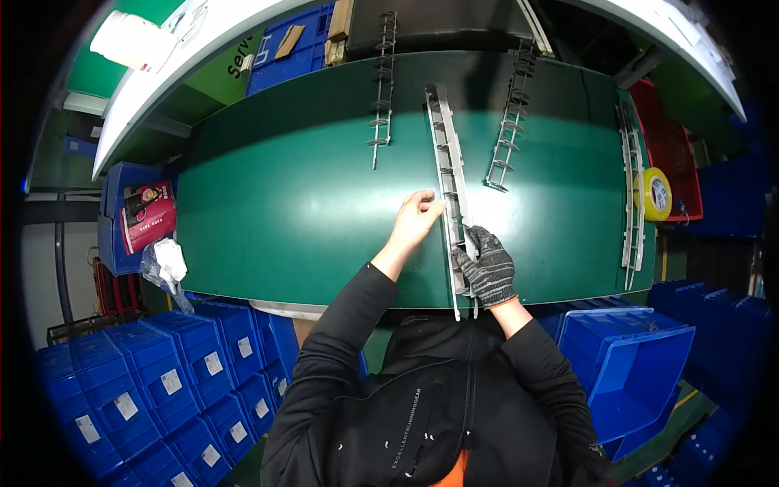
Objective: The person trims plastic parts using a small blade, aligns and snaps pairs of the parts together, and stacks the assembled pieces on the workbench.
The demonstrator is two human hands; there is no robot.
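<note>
A long, narrow metal rail frame [448, 154] with dark crosspieces along its channel lies lengthwise on the green table, its near end at the front edge. My right hand [488, 268], in a grey knitted glove, is closed around the rail's near part from the right side. On the rail's left edge, farther up, is my bare left hand [418, 219], thumb and fingers drawn together in a pinch. Whatever sits between those fingertips is too small to make out.
Similar rails with dark discs lie at the far left [381, 105] and far right [511, 122]; another rail [631, 195] lies at the right edge, beside a yellow tape roll [657, 195]. Blue bins [174, 365] stand stacked lower left, an open blue bin [633, 365] lower right.
</note>
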